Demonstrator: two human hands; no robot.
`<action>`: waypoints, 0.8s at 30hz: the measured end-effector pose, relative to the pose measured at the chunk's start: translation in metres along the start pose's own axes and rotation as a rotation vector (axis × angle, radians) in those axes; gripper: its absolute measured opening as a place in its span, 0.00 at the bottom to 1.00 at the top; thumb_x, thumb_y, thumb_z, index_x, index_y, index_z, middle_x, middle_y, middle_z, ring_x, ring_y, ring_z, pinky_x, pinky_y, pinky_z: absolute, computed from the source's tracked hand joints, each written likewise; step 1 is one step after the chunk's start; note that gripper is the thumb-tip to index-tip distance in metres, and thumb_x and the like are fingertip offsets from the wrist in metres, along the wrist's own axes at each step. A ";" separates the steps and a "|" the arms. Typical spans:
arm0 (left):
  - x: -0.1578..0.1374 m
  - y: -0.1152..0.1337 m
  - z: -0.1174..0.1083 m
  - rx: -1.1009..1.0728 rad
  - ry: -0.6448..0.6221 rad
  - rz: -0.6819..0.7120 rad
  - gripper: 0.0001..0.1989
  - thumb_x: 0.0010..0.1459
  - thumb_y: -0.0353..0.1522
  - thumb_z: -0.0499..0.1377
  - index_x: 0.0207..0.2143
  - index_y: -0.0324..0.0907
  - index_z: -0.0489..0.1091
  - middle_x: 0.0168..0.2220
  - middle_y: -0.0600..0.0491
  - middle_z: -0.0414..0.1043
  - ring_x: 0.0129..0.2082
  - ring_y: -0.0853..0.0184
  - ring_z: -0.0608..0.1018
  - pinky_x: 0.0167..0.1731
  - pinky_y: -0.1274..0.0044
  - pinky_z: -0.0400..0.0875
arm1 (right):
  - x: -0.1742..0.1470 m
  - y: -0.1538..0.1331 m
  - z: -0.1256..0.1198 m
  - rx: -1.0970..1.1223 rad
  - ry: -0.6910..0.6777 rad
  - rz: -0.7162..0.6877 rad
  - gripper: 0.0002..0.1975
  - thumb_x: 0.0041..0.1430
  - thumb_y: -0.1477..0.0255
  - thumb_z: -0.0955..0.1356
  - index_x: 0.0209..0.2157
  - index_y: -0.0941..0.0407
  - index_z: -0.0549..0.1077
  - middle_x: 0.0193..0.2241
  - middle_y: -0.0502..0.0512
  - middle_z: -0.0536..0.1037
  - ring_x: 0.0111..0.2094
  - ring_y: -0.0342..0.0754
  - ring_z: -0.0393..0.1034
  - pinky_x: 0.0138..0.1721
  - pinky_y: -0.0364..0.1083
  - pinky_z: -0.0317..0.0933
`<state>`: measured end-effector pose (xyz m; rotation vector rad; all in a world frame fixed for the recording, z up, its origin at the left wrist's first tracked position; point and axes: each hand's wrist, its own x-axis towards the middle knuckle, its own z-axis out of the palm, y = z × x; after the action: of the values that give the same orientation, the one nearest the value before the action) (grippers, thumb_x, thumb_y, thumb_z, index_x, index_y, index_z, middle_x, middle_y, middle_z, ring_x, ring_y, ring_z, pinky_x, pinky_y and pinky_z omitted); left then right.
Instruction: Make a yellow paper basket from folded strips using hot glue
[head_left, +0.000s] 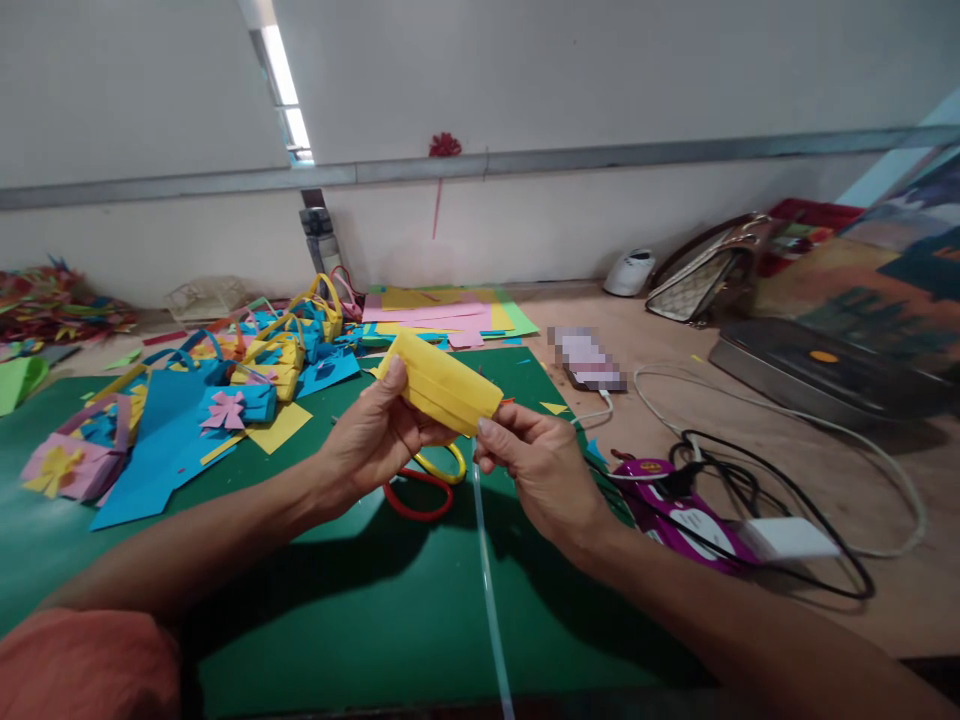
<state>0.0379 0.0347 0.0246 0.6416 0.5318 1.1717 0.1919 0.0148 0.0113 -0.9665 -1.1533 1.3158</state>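
Observation:
A folded piece of yellow paper (pixel 446 385) is held up between both hands above the green mat (pixel 360 610). My left hand (pixel 375 425) grips its left end, thumb on the front face. At the lower right corner, the thumb and fingers of my right hand (pixel 536 450) pinch the paper. A thin translucent stick (pixel 487 580) runs down from beside my right fingertips toward the near edge; whether those fingers also hold it I cannot tell. Below the paper lie scissors with one red handle loop (pixel 420 500) and one yellow.
Small paper baskets (pixel 236 405) and blue paper (pixel 154 440) lie at left. Coloured sheets (pixel 450 310) are stacked behind. On the right are a phone (pixel 585 358), a purple power strip (pixel 682 515) with tangled cables, a dark case (pixel 825 370) and a handbag (pixel 705 270).

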 end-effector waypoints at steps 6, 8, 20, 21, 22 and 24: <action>-0.003 0.001 0.000 0.018 -0.008 -0.040 0.16 0.63 0.37 0.46 0.43 0.37 0.68 0.38 0.45 0.75 0.39 0.60 0.78 0.41 0.62 0.73 | -0.001 -0.004 -0.002 -0.198 0.047 -0.118 0.11 0.48 0.68 0.70 0.19 0.58 0.69 0.15 0.45 0.68 0.18 0.37 0.61 0.22 0.39 0.57; -0.002 0.001 -0.001 0.029 -0.028 -0.054 0.17 0.63 0.37 0.46 0.45 0.36 0.67 0.40 0.44 0.75 0.40 0.58 0.78 0.40 0.62 0.74 | 0.000 -0.004 -0.002 -0.203 0.046 -0.135 0.11 0.48 0.67 0.71 0.19 0.58 0.69 0.15 0.46 0.69 0.18 0.38 0.62 0.22 0.40 0.57; 0.004 0.001 -0.006 -0.006 -0.043 -0.042 0.19 0.64 0.37 0.44 0.48 0.35 0.65 0.41 0.42 0.74 0.40 0.58 0.78 0.33 0.70 0.78 | 0.002 -0.003 -0.002 -0.143 0.040 -0.074 0.11 0.51 0.66 0.69 0.23 0.58 0.71 0.19 0.47 0.73 0.19 0.38 0.65 0.24 0.40 0.61; 0.004 0.001 -0.005 0.000 -0.039 -0.045 0.19 0.64 0.38 0.44 0.49 0.36 0.65 0.41 0.42 0.74 0.40 0.58 0.78 0.33 0.70 0.77 | 0.002 -0.004 -0.002 -0.146 0.043 -0.072 0.11 0.51 0.66 0.69 0.23 0.58 0.71 0.19 0.47 0.73 0.19 0.38 0.65 0.24 0.40 0.61; 0.003 0.001 -0.005 0.007 -0.032 -0.048 0.19 0.64 0.38 0.45 0.49 0.36 0.65 0.41 0.42 0.74 0.39 0.59 0.78 0.33 0.70 0.77 | 0.003 -0.004 -0.002 -0.151 0.043 -0.072 0.11 0.50 0.65 0.69 0.23 0.58 0.71 0.19 0.47 0.72 0.19 0.38 0.65 0.23 0.40 0.61; 0.003 0.000 -0.005 0.017 -0.019 -0.052 0.19 0.63 0.38 0.45 0.48 0.36 0.65 0.41 0.42 0.74 0.39 0.59 0.78 0.34 0.70 0.77 | 0.004 -0.004 -0.003 -0.170 0.040 -0.084 0.12 0.49 0.64 0.70 0.22 0.58 0.71 0.18 0.47 0.72 0.18 0.38 0.64 0.23 0.41 0.60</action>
<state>0.0351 0.0381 0.0215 0.6493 0.5394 1.1119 0.1954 0.0184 0.0152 -1.0511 -1.2766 1.1399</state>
